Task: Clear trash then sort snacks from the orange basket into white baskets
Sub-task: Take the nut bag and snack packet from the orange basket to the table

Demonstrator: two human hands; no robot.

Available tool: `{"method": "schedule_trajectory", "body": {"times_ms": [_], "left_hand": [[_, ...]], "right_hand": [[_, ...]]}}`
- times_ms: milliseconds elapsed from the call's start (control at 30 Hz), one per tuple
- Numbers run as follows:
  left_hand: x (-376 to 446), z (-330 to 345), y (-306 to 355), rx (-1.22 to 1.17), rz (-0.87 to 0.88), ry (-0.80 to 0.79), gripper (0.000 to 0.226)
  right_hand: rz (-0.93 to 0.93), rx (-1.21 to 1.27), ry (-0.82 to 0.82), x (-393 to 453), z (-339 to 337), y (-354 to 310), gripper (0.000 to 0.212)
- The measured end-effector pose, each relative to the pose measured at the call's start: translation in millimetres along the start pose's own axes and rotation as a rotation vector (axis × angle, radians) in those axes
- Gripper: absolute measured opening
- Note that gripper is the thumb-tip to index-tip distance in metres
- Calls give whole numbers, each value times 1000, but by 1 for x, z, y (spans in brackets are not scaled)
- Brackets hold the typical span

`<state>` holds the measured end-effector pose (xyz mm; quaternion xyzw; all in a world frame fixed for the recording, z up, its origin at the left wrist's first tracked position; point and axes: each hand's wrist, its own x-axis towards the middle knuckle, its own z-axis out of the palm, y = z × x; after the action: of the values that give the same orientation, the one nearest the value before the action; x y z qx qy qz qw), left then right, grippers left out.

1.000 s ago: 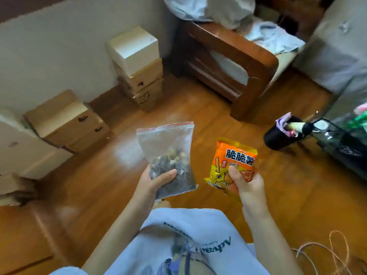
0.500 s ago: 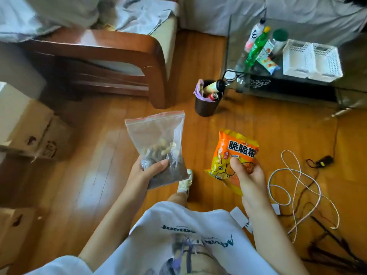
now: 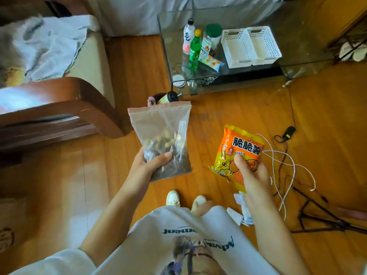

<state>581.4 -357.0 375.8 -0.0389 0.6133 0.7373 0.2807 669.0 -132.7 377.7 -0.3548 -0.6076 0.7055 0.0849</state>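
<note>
My left hand (image 3: 148, 165) grips the lower end of a clear zip bag of nuts and dark bits (image 3: 161, 135), held upright above the floor. My right hand (image 3: 251, 171) holds an orange snack packet (image 3: 237, 153) with black characters on it. Two white baskets (image 3: 251, 46) sit side by side on the glass table (image 3: 297, 62) ahead to the right, both looking empty. A dark trash bin (image 3: 168, 97) with things in it peeks out behind the top of the zip bag. No orange basket is in view.
Bottles (image 3: 193, 50), a green-lidded jar and a small snack packet (image 3: 211, 62) stand left of the baskets. A wooden armchair (image 3: 79, 100) is at the left. Cables (image 3: 284, 161), a black tripod (image 3: 321, 217) and papers lie on the floor at the right.
My view has swung right and forward from the boxes by the wall to the glass table, which is now closer. Both hands keep the same grip on the bag and the packet.
</note>
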Motion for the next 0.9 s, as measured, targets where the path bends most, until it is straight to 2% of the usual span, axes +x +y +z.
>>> {"method": "schedule_trajectory", "body": {"times_ms": [100, 200, 300, 400, 633, 900], "left_hand": [[37, 19, 7, 20, -32, -45, 47], [73, 43, 13, 44, -54, -65, 50], [114, 73, 24, 59, -38, -75, 46], [158, 112, 39, 56, -17, -61, 28], [243, 200, 70, 31, -8, -57, 36], [315, 233, 84, 1, -46, 20, 33]], "right_hand": [[5, 44, 82, 29, -12, -7, 54], [-2, 56, 141, 65, -25, -17, 60], [12, 68, 140, 110, -39, -30, 47], [9, 75, 126, 161, -55, -52, 30], [-65, 66, 99, 267, -94, -112, 35], [-41, 79, 105, 352, -114, -141, 36]]}}
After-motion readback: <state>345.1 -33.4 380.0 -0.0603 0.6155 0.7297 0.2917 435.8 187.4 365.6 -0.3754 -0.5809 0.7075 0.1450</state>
